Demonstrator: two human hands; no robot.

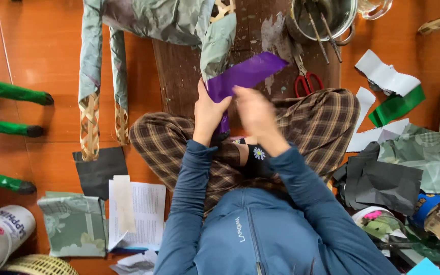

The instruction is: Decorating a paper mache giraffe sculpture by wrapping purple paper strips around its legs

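Hands, two, one purple paper strip

Right hand: blurred, fingers not separable; grip on the purple strip could not be told. Strip's lower end: hidden behind the left hand. Metal pot: cut off by the top edge, contents unclear. Woven frame: top cut off, mostly covered by grey-green paper. White roll: cut by the left edge.

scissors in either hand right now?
No: the red-handled scissors lie on the wooden board, while the left hand and right hand hold a purple paper strip.
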